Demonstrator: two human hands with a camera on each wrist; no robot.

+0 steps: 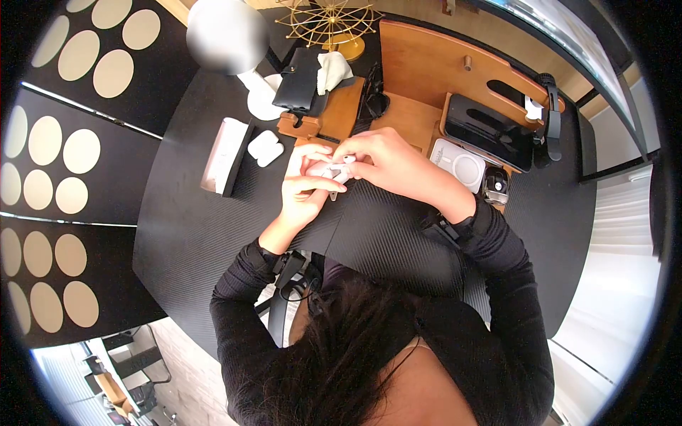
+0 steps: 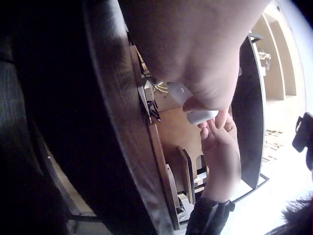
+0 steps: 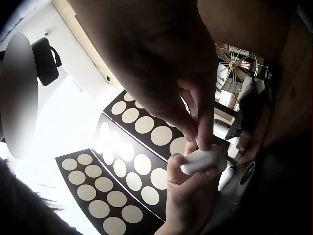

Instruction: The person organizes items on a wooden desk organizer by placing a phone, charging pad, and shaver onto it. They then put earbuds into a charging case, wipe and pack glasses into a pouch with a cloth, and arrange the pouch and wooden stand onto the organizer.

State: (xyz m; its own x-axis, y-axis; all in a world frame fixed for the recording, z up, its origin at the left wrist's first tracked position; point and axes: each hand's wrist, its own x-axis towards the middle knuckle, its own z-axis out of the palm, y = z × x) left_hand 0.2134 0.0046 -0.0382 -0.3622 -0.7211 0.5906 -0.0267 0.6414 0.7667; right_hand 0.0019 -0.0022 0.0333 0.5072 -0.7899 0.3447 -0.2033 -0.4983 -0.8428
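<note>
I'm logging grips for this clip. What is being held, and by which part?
A small white case, held between both hands: the left hand grips it from below, and the right hand's fingertips pinch its upper edge.

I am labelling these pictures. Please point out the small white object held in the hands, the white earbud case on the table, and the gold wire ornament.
small white object (image 3: 200, 161): right wrist view, its rounded middle.
white earbud case (image 1: 265, 148): head view, its lid.
gold wire ornament (image 1: 328, 20): head view, centre of the wire wheel.
</note>
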